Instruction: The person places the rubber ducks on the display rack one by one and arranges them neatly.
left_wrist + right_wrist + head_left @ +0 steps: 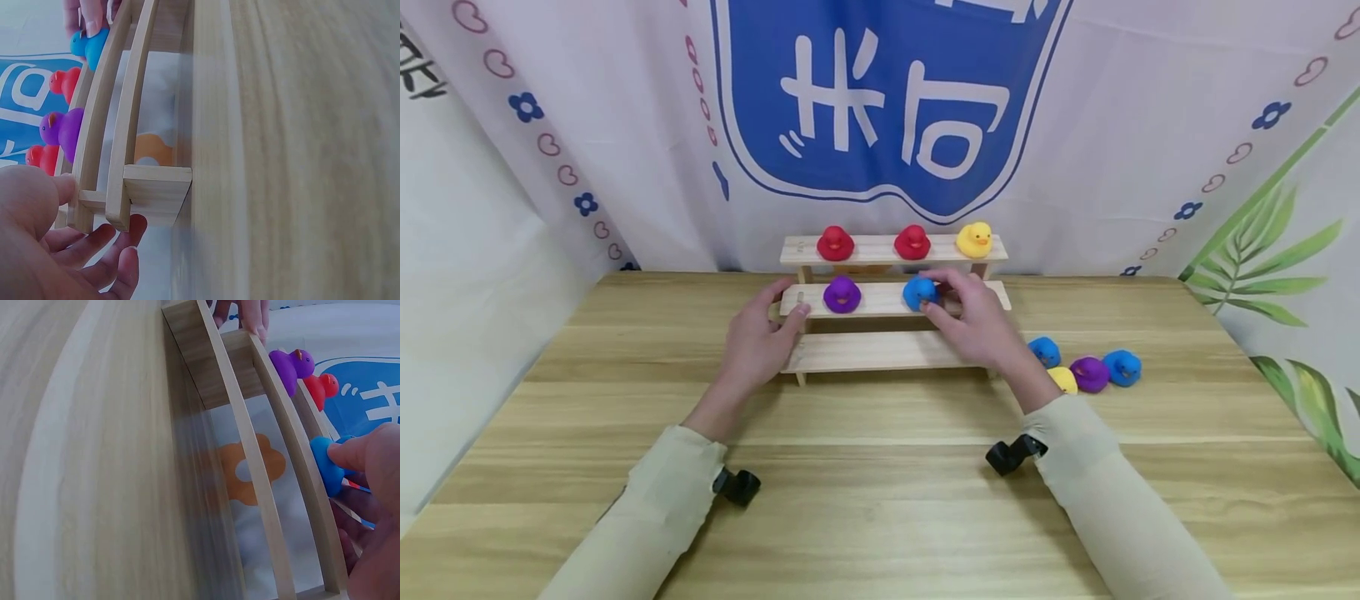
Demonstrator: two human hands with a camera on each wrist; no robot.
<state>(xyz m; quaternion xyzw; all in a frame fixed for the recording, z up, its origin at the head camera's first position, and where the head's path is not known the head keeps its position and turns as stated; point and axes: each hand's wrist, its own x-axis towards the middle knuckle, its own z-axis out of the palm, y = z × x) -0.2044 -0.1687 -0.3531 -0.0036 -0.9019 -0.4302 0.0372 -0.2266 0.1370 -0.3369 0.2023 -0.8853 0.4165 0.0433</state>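
A wooden three-step rack (872, 352) stands at the back of the table. My right hand (977, 321) pinches a blue rubber duck (919, 293) between thumb and fingers on the middle step; in the right wrist view the thumb lies on the blue duck (326, 465). A purple duck (842, 295) sits left of it on the same step. My left hand (760, 333) grips the rack's left end, its thumb on the middle step and its other fingers around the end in the left wrist view. Two red ducks, one left (835, 243) and one mid-right (912, 242), and a yellow duck (975, 240) sit on the top step.
Right of the rack, on the table (865, 500), lie two blue ducks, one nearer (1043, 352) and one farther right (1123, 367), a purple duck (1090, 374) and a yellow duck (1063, 380) partly behind my right wrist. A printed cloth (655, 150) hangs behind the rack.
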